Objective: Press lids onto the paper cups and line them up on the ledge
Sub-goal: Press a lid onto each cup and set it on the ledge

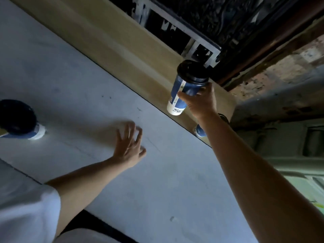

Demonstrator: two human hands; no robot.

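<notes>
Gripping a blue and white paper cup (183, 87) round its middle, the right hand (201, 102) is stretched out at the end of a bare forearm, thumb on the near side and fingers curled round the far side. A black lid (192, 70) sits on the cup's top. The cup is tilted, its top leaning away to the right, and it is over the tan ledge (122, 50) that runs diagonally across the view from upper left to lower right. Whether its white base touches the ledge cannot be told.

The left hand (130, 148) holds nothing. Its fingers are spread and fairly straight, palm down over the white table (87, 81), well apart from the held cup. Whether it touches the table is unclear. A white sleeve (26, 207) covers the upper arm at the lower left.

A second cup (37, 134), also blue and white with a black lid, stands on the table at the far left edge of the view, blurred. A third cup (199, 131) shows only as a small blue and white piece behind the right forearm, on the ledge near its right end; the rest is hidden.

Beyond the ledge is a dark window frame (198, 42) with pale bars.
</notes>
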